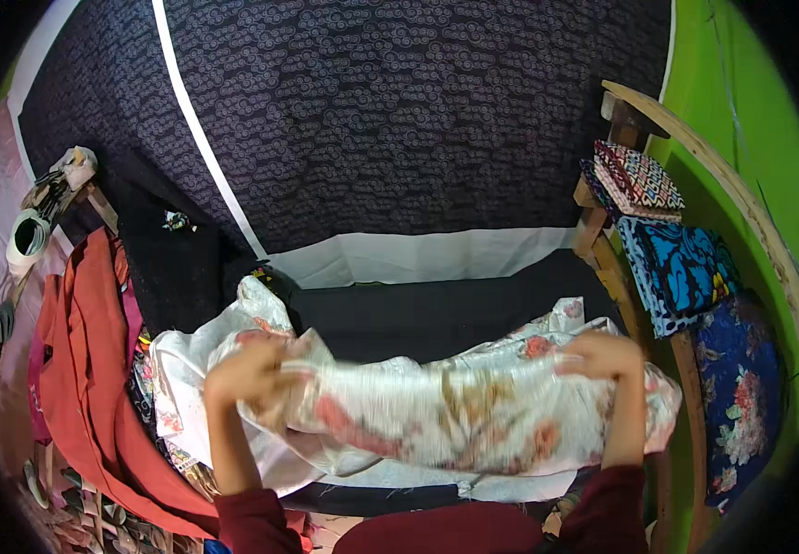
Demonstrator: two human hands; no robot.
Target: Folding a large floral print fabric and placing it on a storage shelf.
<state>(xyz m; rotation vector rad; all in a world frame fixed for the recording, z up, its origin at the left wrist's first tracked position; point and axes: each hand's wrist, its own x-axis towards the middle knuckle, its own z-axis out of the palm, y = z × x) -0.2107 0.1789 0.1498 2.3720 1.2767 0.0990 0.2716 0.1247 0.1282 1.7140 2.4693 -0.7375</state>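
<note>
A white cloth with red and tan flowers (pixel 418 406) stretches between my two hands, its middle smeared by motion. My left hand (pixel 261 374) is closed on its left part, the fingers blurred. At its right part, my right hand (pixel 603 355) grips the upper edge with bent fingers. More of the white cloth bunches up beyond my left hand and hangs past my right wrist. Beneath it lies a black-covered surface (pixel 418 309).
Rust-red cloth (pixel 95 369) and black cloth (pixel 164 268) drape over the left side. Along the wooden rail (pixel 741 185) on the right sit folded patterned fabrics (pixel 640 180), a blue patterned cloth (pixel 681 263) and a navy floral cloth (pixel 741 397). A dark patterned curtain (pixel 418 120) hangs behind.
</note>
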